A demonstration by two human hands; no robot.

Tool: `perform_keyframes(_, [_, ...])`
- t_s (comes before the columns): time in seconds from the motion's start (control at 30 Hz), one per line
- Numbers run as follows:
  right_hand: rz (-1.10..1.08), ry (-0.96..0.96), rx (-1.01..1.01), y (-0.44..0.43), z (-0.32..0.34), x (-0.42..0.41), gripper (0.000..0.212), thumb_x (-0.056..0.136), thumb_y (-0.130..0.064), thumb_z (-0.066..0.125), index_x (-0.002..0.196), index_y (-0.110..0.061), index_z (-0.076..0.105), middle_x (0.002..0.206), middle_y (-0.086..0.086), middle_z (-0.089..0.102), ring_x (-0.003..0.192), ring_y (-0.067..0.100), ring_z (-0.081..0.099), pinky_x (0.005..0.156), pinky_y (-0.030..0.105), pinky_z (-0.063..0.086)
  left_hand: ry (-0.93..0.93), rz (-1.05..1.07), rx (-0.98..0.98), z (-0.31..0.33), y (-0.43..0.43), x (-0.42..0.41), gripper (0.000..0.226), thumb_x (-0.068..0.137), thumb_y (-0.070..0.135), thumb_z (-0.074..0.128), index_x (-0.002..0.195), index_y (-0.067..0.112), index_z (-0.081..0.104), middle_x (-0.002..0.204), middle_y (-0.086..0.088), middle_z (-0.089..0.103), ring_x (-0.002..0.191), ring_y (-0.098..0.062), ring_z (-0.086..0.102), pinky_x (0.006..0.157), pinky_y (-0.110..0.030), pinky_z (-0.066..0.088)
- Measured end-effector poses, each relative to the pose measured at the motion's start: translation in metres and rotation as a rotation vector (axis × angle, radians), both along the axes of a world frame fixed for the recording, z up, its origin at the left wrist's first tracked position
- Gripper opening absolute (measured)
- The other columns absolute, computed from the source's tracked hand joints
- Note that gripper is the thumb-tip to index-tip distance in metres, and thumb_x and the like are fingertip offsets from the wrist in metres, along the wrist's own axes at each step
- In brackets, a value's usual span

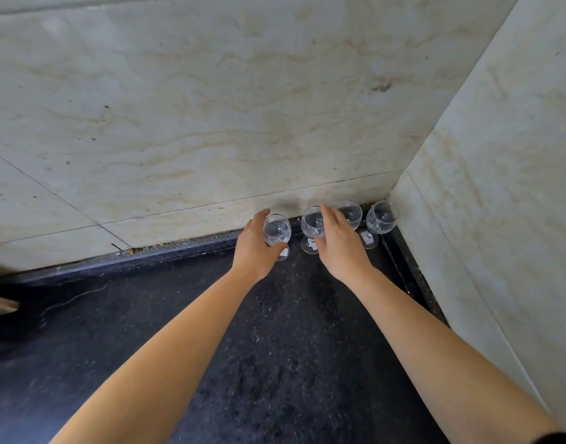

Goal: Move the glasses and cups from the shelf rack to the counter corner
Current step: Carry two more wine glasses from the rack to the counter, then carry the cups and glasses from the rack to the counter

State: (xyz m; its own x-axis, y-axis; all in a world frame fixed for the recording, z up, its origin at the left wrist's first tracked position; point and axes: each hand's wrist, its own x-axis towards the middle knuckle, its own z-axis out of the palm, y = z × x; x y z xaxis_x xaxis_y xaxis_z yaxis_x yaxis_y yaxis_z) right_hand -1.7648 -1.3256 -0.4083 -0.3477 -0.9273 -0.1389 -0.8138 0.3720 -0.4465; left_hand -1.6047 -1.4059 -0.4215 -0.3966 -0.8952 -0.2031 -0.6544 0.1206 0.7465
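Head camera looked down along both my bare forearms to the far corner of the dark speckled counter (275,347), where the pale marble back wall (211,123) met the side wall (499,187). Four clear stemmed glasses stood upright in a row along the foot of the back wall.

My left hand (254,243) held the first glass (276,230), the leftmost of the row. My fingers curled round the far and left side of its bowl and my thumb lay across the near side, low on the bowl. Its foot showed just below my thumb, on or just above the counter; I could not tell which.

My right hand (339,245) was flat and relaxed, fingers straight and together, pointing toward the back wall. It lay between the second glass (311,224) and the third glass (352,213), with the thumb close to the second glass's stem. It hid part of the third glass's bowl and all of its stem. Whether my palm touched either glass I could not tell, but the fingers curled round nothing.

The fourth glass (381,216) stood apart from both hands, deepest in the corner, just beside the side wall. Small white labels (368,237) showed on the feet of the glasses. A beige object (1,304) cut by the left edge lay well apart from the row.
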Motion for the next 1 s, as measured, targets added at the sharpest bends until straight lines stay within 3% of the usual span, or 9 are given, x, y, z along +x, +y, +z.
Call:
perform_keyframes(0.07, [0.028,-0.014,0.025,0.003,0.003,0.002,0.076,0.099,-0.008,0.056,0.159,-0.008,0.010,0.167,0.014,0.012,0.148,0.031,0.032,0.114,0.037,0.035,0.004,-0.013,0.030,0.004,0.001,0.005,0.081,0.083,0.017,0.077,0.150,0.025,0.033,0.143,-0.007,0.053,0.126,-0.029,0.054,0.100,-0.041,0.050])
perform_keyframes(0.17, [0.064,-0.015,0.039,0.009,0.015,0.003,0.075,0.099,-0.006,0.052,0.160,-0.014,0.008,0.169,0.009,0.001,0.140,0.033,0.045,0.105,0.040,0.046,-0.017,-0.062,0.000,0.019,0.005,0.012,0.081,0.085,0.021,0.075,0.152,0.025,0.029,0.148,-0.005,0.048,0.131,-0.026,0.051,0.102,-0.038,0.047])
perform_keyframes(0.23, [0.075,0.002,0.037,0.010,0.035,0.004,0.069,0.101,-0.011,0.049,0.159,-0.016,0.013,0.169,0.008,0.003,0.133,0.033,0.052,0.098,0.042,0.051,-0.062,-0.087,-0.085,0.040,0.005,0.020,0.074,0.091,0.026,0.069,0.152,0.024,0.029,0.153,-0.003,0.042,0.133,-0.024,0.047,0.098,-0.034,0.045])
perform_keyframes(0.37, [0.074,0.079,-0.071,0.007,0.096,0.013,0.053,0.105,-0.028,0.042,0.154,-0.014,0.027,0.166,0.008,0.015,0.126,0.031,0.057,0.097,0.046,0.051,-0.116,-0.102,-0.316,0.106,-0.002,0.043,0.055,0.099,0.032,0.055,0.150,0.020,0.036,0.153,-0.003,0.042,0.136,-0.026,0.044,0.100,-0.041,0.045])
perform_keyframes(0.5, [0.095,0.167,-0.243,-0.006,0.180,0.034,0.055,0.105,-0.041,0.034,0.152,-0.012,0.034,0.164,0.011,0.022,0.143,0.029,0.039,0.110,0.045,0.041,-0.160,-0.030,-0.583,0.193,-0.013,0.078,0.048,0.102,0.038,0.045,0.144,0.015,0.046,0.149,-0.006,0.048,0.133,-0.032,0.047,0.104,-0.047,0.043])
perform_keyframes(0.6, [0.147,0.246,-0.374,-0.014,0.244,0.058,0.057,0.105,-0.045,0.031,0.152,-0.012,0.035,0.164,0.013,0.023,0.149,0.030,0.029,0.117,0.044,0.031,-0.219,0.069,-0.760,0.262,-0.014,0.116,0.052,0.103,0.046,0.037,0.146,0.018,0.044,0.154,-0.007,0.042,0.138,-0.031,0.042,0.111,-0.048,0.037])
perform_keyframes(0.77, [0.279,0.291,-0.611,-0.013,0.321,0.115,0.055,0.104,-0.043,0.037,0.150,-0.012,0.039,0.164,0.015,0.022,0.147,0.033,0.030,0.115,0.045,0.031,-0.329,0.276,-0.923,0.346,0.034,0.210,0.054,0.103,0.048,0.034,0.149,0.020,0.038,0.159,-0.009,0.033,0.144,-0.031,0.033,0.116,-0.047,0.027])
perform_keyframes(1.0, [0.634,0.052,-0.826,0.023,0.322,0.282,0.055,0.104,-0.044,0.037,0.149,-0.011,0.039,0.163,0.020,0.022,0.148,0.036,0.027,0.116,0.050,0.029,-0.472,0.785,-0.798,0.338,0.208,0.383,0.057,0.100,0.048,0.041,0.149,0.018,0.038,0.158,-0.010,0.033,0.143,-0.031,0.033,0.114,-0.048,0.031])
